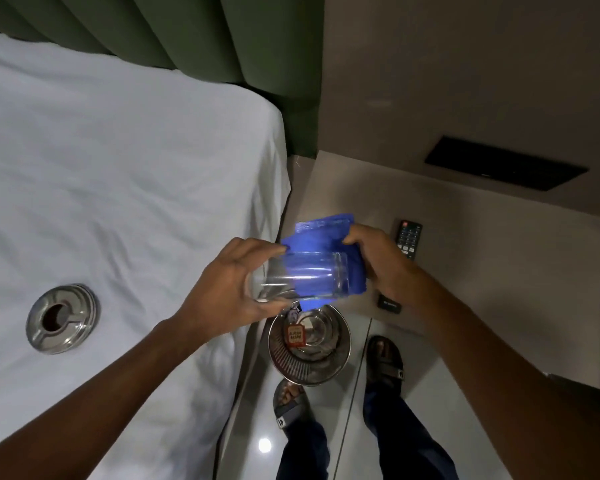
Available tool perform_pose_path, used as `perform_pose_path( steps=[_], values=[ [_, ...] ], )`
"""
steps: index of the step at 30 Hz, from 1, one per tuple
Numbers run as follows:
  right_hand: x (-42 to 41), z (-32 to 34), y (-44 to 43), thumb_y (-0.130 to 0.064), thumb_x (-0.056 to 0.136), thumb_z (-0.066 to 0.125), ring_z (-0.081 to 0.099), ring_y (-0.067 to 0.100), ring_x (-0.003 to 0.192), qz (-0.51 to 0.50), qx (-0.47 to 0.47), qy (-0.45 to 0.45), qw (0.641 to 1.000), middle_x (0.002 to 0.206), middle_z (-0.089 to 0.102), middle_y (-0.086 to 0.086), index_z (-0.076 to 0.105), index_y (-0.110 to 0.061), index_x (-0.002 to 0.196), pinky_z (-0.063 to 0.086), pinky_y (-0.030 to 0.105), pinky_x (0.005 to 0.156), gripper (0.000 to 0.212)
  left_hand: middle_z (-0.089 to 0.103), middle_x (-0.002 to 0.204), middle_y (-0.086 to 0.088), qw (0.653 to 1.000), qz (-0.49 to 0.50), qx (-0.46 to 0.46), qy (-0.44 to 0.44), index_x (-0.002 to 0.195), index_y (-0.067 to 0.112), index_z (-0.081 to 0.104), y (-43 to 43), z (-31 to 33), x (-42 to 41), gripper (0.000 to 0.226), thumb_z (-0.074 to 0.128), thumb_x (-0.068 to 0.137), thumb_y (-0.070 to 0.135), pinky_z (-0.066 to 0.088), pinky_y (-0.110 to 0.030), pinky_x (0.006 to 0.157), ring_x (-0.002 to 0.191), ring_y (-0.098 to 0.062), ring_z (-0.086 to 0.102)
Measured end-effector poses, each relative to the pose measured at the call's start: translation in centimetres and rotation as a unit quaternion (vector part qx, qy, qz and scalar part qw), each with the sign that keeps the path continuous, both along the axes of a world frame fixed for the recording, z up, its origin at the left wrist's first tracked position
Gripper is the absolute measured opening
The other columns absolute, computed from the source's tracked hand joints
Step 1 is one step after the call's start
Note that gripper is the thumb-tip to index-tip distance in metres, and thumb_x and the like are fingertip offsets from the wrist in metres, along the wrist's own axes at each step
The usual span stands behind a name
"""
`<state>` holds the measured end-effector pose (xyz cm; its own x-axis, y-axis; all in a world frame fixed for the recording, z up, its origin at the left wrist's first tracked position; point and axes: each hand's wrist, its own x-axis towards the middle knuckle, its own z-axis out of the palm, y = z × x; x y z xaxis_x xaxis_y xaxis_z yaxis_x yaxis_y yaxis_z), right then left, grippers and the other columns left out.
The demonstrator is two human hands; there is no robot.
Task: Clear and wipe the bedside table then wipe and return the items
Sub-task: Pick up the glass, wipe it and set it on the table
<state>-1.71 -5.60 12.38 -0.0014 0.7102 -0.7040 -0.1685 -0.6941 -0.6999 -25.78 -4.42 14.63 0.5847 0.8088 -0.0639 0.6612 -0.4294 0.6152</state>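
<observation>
A clear drinking glass (302,277) lies on its side in the air, gripped at its base by my left hand (229,289). My right hand (378,261) holds a blue cloth (326,233) against the glass's mouth and far side. Both hands hover over the near left corner of the beige bedside table (465,237). A black remote control (408,237) lies on the table just right of my right hand. A small black object (388,304) sits at the table's near edge under my right wrist. A round metal ashtray (62,318) rests on the white bed.
A steel waste bin (309,344) with a red packet inside stands on the floor below the glass. The white bed (118,168) fills the left, with a green padded headboard (187,29) behind it. A black wall panel (506,168) sits above the table. My sandalled feet are on the tiled floor.
</observation>
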Motion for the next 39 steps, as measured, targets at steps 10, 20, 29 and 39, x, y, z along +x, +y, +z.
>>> perform_pose_path(
  steps=[10, 20, 29, 39],
  values=[
    [0.3, 0.8, -5.1, -0.013, 0.091, 0.042, 0.051, 0.001, 0.057, -0.098, 0.118, -0.141, 0.978, 0.072, 0.056, -0.005, 0.060, -0.022, 0.088, 0.040, 0.025, 0.051, 0.020, 0.053, 0.107, 0.005, 0.973, 0.117, -0.080, 0.182, 0.129, 0.026, 0.048, -0.9, -1.1, 5.9, 0.084, 0.076, 0.058, 0.060, 0.052, -0.032, 0.081, 0.100, -0.018, 0.059],
    [4.9, 1.3, -5.8, -0.011, 0.089, 0.038, 0.057, 0.032, 0.073, -0.031, 0.237, -0.234, 0.942, 0.088, 0.067, 0.008, 0.062, -0.027, 0.112, 0.046, 0.035, 0.063, 0.037, 0.058, 0.109, 0.006, 0.987, -0.022, -0.044, 0.153, 0.134, 0.027, 0.050, -1.6, -2.0, 8.8, 0.087, 0.057, 0.060, 0.073, 0.054, -0.031, 0.077, 0.094, -0.014, 0.062],
    [7.3, 0.9, -5.2, -0.007, 0.088, 0.043, 0.060, -0.003, 0.085, -0.083, 0.239, -0.200, 0.947, 0.106, 0.068, -0.003, 0.062, -0.017, 0.118, 0.044, 0.008, 0.076, 0.037, 0.070, 0.118, 0.004, 0.984, 0.057, -0.042, 0.163, 0.128, 0.025, 0.054, -0.6, -6.4, 14.7, 0.077, 0.073, 0.059, 0.053, 0.034, -0.034, 0.089, 0.106, -0.028, 0.056],
    [12.8, -5.4, -3.4, -0.023, 0.088, 0.048, 0.064, 0.030, 0.083, -0.259, 0.101, -0.150, 0.949, 0.096, 0.069, 0.008, 0.064, -0.035, 0.102, 0.052, 0.048, 0.075, 0.025, 0.060, 0.123, -0.019, 0.941, 0.265, -0.195, 0.080, 0.121, 0.010, 0.058, 12.6, -15.5, 20.9, 0.087, 0.081, 0.052, 0.058, 0.051, -0.038, 0.095, 0.111, -0.034, 0.060]
  ],
)
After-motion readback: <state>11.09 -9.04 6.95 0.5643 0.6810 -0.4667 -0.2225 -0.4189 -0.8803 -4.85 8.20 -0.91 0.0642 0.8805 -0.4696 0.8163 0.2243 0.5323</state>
